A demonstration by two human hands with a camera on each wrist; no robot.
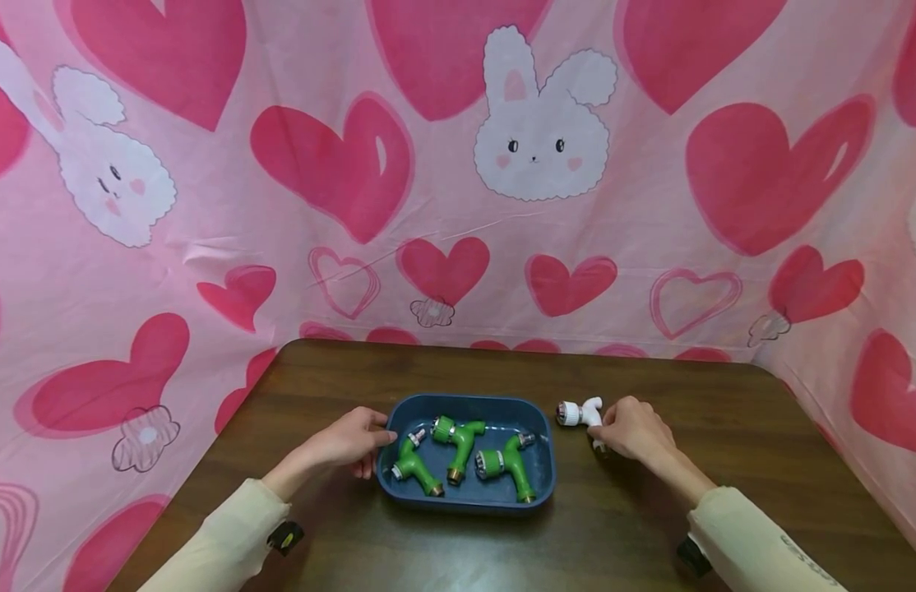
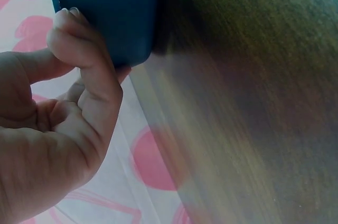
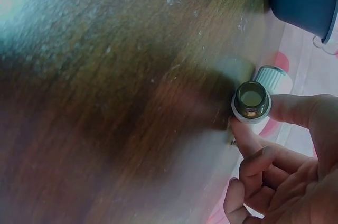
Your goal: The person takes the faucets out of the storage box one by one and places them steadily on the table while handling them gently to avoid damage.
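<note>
In the head view, the right hand (image 1: 637, 429) hides part of the white tap (image 1: 589, 413). Lettering (image 1: 808, 561) on the right sleeve (image 1: 750, 534) is too small to read, and the tabletop (image 1: 399, 547) runs off the bottom edge. The left-wrist view cuts off the blue tray (image 2: 119, 15) at the top, its wall hiding the green taps (image 1: 513, 467); the right-wrist view crops it at the corner, the wood grain partly blurred.

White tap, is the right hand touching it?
Touching. The right wrist view shows the right hand pinching the white tap, its thumb against the tap's side.
</note>
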